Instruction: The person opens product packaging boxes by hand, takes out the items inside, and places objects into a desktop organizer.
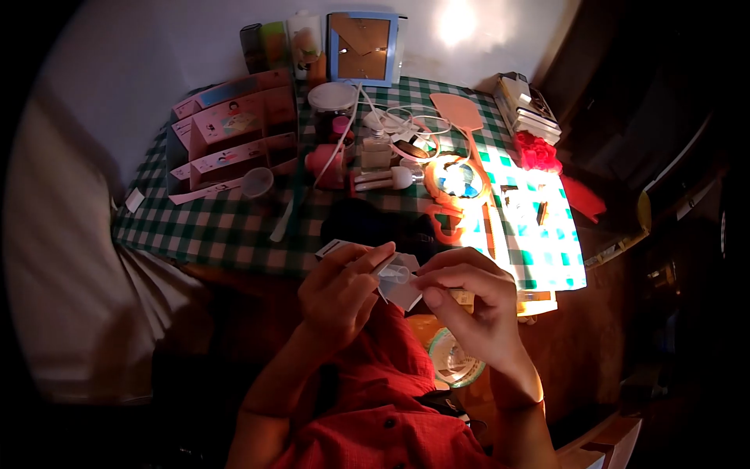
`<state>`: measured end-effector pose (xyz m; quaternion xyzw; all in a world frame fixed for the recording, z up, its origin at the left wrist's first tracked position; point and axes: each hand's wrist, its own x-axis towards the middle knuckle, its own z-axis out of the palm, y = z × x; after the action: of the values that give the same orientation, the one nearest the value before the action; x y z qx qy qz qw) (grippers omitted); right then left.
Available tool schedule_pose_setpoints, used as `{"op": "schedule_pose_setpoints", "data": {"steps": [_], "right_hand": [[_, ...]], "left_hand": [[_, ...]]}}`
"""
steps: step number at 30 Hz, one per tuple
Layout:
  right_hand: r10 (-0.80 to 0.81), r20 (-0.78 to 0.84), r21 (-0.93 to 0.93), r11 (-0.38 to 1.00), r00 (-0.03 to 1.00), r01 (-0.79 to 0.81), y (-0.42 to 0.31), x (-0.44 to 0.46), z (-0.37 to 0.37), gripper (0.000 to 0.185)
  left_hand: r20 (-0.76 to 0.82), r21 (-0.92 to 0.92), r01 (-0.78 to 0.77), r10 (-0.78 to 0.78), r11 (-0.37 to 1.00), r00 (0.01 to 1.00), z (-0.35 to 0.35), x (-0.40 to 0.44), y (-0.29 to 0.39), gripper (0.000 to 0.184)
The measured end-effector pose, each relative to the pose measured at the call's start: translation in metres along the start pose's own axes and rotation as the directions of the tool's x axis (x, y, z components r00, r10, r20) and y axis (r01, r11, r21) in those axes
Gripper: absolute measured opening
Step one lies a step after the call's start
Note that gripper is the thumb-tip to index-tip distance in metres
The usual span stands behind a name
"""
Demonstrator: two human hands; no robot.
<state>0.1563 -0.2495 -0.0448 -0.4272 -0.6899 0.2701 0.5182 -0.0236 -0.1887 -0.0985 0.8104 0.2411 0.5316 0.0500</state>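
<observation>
Above my lap, my left hand (341,288) has its fingers pinched at one side of a small clear plastic tube (395,273). The fingertips of my right hand (474,297) are bent together at the tube's other end. A flat white card or opened box (404,292) shows under the tube, and part of it is hidden behind my left fingers. Whether the left hand also grips this white piece cannot be seen. A dark bundle (355,223) lies on the table just beyond my hands.
The checked tablecloth (148,227) carries a pink divided organizer (226,125), a clear cup (258,184), a blue frame (362,48), a lidded jar (333,98), a white bulb (391,179), a pink fly swatter (458,111) and stacked boxes (527,109). A round-rimmed container (455,357) sits low beside my right forearm.
</observation>
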Motion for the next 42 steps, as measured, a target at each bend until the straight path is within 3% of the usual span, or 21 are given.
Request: {"op": "schedule_pose_setpoints", "data": {"steps": [6, 8, 10, 14, 16, 17, 20, 22, 23, 24, 25, 28, 32, 34, 36, 38, 42], "right_hand": [[-0.097, 0.138, -0.213, 0.969, 0.986, 0.125, -0.006, 0.009, 0.018, 0.04], [-0.206, 0.232, -0.341, 0.898, 0.951, 0.278, -0.011, 0.015, 0.022, 0.041], [-0.236, 0.254, -0.349, 0.882, 0.938, 0.317, -0.012, 0.018, 0.027, 0.038], [-0.237, 0.238, -0.314, 0.899, 0.942, 0.306, 0.002, 0.023, 0.032, 0.036], [-0.257, 0.219, -0.286, 0.906, 0.941, 0.314, 0.004, 0.027, 0.034, 0.036], [-0.252, 0.21, -0.254, 0.919, 0.945, 0.302, 0.004, 0.029, 0.036, 0.035], [-0.204, 0.215, -0.211, 0.945, 0.955, 0.25, 0.005, 0.033, 0.035, 0.031], [-0.158, 0.233, -0.201, 0.957, 0.959, 0.207, 0.004, 0.035, 0.036, 0.029], [0.011, 0.173, -0.141, 0.99, 0.985, 0.014, 0.002, 0.035, 0.039, 0.026], [0.186, 0.124, -0.069, 0.981, 0.975, -0.179, -0.002, 0.036, 0.04, 0.023], [0.242, 0.216, -0.104, 0.969, 0.946, -0.225, -0.011, 0.044, 0.036, 0.023], [0.202, 0.315, -0.2, 0.969, 0.928, -0.143, -0.002, 0.05, 0.032, 0.026], [0.134, 0.259, -0.204, 0.976, 0.957, -0.081, 0.004, 0.05, 0.026, 0.023], [0.123, -0.034, 0.228, 0.967, 0.992, -0.113, 0.018, 0.051, 0.017, 0.016], [0.332, -0.076, 0.401, 0.874, 0.94, -0.276, 0.019, 0.057, 0.006, 0.013], [0.383, -0.076, 0.461, 0.832, 0.92, -0.308, 0.033, 0.058, 0.003, 0.017], [0.44, -0.065, 0.605, 0.731, 0.896, -0.315, 0.047, 0.059, 0.003, 0.02]], "left_hand": [[-0.057, -0.103, 0.162, -0.169, 0.981, 0.984, -0.015, -0.006, -0.002, 0.02], [-0.066, -0.133, 0.18, -0.19, 0.975, 0.98, -0.018, -0.009, -0.004, 0.024], [-0.121, -0.196, 0.148, -0.174, 0.969, 0.977, -0.017, -0.017, -0.009, 0.036], [-0.08, -0.214, 0.202, -0.223, 0.956, 0.972, -0.021, -0.024, -0.014, 0.049], [-0.178, -0.448, 0.213, -0.321, 0.868, 0.93, -0.012, -0.03, -0.015, 0.053], [-0.181, -0.446, 0.216, -0.323, 0.869, 0.929, -0.013, -0.031, -0.016, 0.053], [-0.114, -0.37, 0.327, -0.391, 0.87, 0.913, -0.02, -0.029, -0.019, 0.054], [-0.11, -0.162, 0.247, -0.266, 0.955, 0.958, -0.026, -0.025, -0.018, 0.045], [-0.11, -0.161, 0.249, -0.268, 0.955, 0.957, -0.028, -0.024, -0.02, 0.045], [-0.07, 0.023, 0.122, -0.12, 0.992, 0.99, -0.029, -0.024, -0.022, 0.039], [-0.003, 0.198, -0.022, 0.023, 0.98, 1.0, -0.03, -0.023, -0.023, 0.033], [-0.021, 0.281, -0.115, 0.126, 0.953, 0.992, -0.029, -0.023, -0.023, 0.026], [-0.008, 0.328, -0.047, 0.052, 0.943, 0.999, -0.038, -0.024, -0.031, 0.025], [-0.079, 0.404, 0.083, -0.055, 0.911, 0.995, -0.045, -0.026, -0.04, 0.024], [-0.066, 0.408, 0.116, -0.098, 0.905, 0.993, -0.05, -0.029, -0.042, 0.022], [-0.078, 0.39, 0.105, -0.081, 0.915, 0.994, -0.051, -0.03, -0.043, 0.032], [-0.108, 0.358, 0.098, -0.063, 0.928, 0.992, -0.047, -0.031, -0.044, 0.023]]}}
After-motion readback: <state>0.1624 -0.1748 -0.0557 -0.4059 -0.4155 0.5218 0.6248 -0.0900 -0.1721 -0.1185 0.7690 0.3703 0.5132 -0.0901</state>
